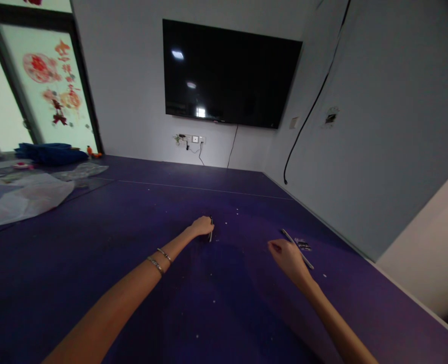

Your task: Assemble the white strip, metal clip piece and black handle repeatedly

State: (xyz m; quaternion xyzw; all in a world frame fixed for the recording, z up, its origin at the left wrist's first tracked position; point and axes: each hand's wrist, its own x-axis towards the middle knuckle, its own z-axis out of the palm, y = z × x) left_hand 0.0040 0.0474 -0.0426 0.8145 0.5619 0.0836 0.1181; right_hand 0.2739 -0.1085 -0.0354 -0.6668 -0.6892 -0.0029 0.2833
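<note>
My left hand (202,226), with two bangles on its wrist, is closed low over the purple surface (239,288). It grips a small slim object (210,236), dark at the top with a pale lower end; its kind I cannot make out. My right hand (289,256) is curled, thumb and fingertips together, and anything in them is too small or hidden to tell. Just beside that hand lies a thin silvery pen-like rod (307,262), partly behind the hand. A small clear packet with dark contents (303,244) rests right of the rod.
Tiny white bits (213,302) are scattered over the surface. Crumpled clear plastic (38,197) and dark blue cloth (49,153) lie at the left. A black cable (307,119) hangs along the right wall. A television (229,76) is mounted on the wall ahead.
</note>
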